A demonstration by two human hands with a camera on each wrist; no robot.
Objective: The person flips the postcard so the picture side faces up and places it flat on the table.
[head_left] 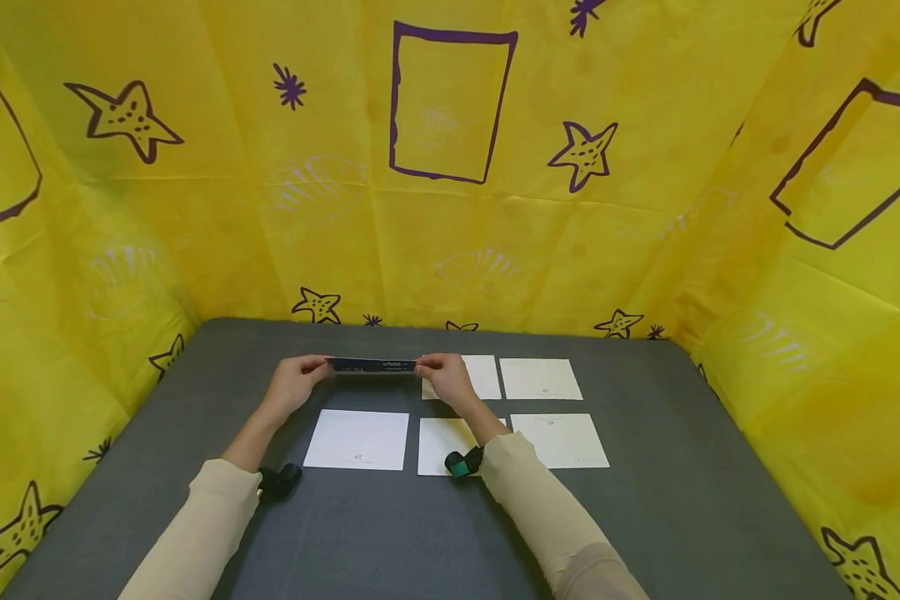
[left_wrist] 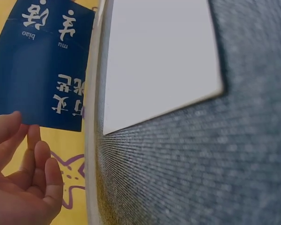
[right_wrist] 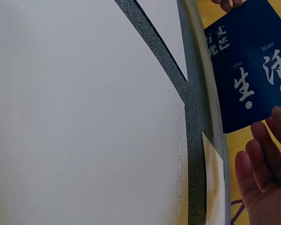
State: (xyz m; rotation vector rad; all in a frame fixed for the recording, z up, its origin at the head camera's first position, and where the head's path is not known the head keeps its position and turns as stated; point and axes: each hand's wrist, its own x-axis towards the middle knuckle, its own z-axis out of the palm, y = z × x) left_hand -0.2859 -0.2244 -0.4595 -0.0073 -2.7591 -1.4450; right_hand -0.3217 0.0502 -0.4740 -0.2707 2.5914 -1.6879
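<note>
A dark blue postcard-like card (head_left: 371, 365) with white Chinese characters is held above the far part of the table, tilted so the head view sees it nearly edge-on. My left hand (head_left: 294, 385) pinches its left edge between thumb and fingertips. On the opposite edge, my right hand (head_left: 450, 379) pinches it the same way. The left wrist view shows the printed face of the blue card (left_wrist: 37, 70) upside down, near the fingers of the left hand (left_wrist: 25, 183). In the right wrist view, the characters on the blue card (right_wrist: 253, 70) stand nearly upright.
Several white cards lie in two rows on the dark grey table (head_left: 375, 533): one at front left (head_left: 356, 439), one at front right (head_left: 560, 440), one at back right (head_left: 542, 379). The right forearm passes over the front middle card (head_left: 435, 446). Yellow patterned cloth (head_left: 450, 225) surrounds the table.
</note>
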